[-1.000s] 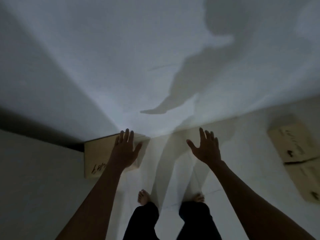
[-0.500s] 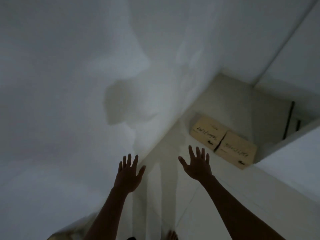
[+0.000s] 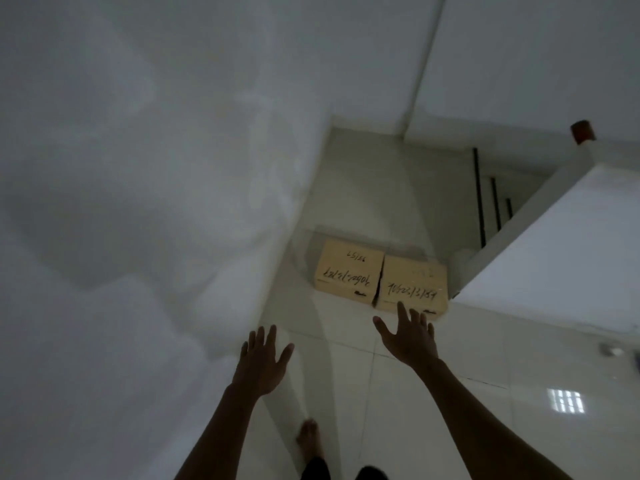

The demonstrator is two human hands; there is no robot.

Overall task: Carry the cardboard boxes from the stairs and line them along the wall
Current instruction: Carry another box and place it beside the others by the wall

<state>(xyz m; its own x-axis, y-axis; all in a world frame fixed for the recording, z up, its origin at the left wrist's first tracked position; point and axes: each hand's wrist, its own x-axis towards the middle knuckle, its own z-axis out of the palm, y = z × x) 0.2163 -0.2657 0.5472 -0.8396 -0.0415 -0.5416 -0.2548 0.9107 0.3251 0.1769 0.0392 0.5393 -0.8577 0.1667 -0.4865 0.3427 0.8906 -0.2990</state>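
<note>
Two tan cardboard boxes with black handwriting sit side by side on the tiled floor ahead: the left box point(image 3: 348, 270) and the right box point(image 3: 412, 285), touching each other. Both of my arms stretch forward. My left hand point(image 3: 263, 358) is empty with its fingers spread, close to the white wall. My right hand point(image 3: 408, 336) is also empty and spread, its fingertips overlapping the near edge of the right box in the picture; contact cannot be told.
A white wall point(image 3: 138, 202) fills the left side. A white stair parapet point(image 3: 554, 265) rises on the right, with dark railing bars point(image 3: 479, 195) behind it. Glossy floor tiles point(image 3: 485, 393) lie around me. My bare foot point(image 3: 308, 439) shows at the bottom.
The view has swung right, away from the single box at the wall, toward the two boxes ahead, which now appear closer. Both hands stay empty and spread.
</note>
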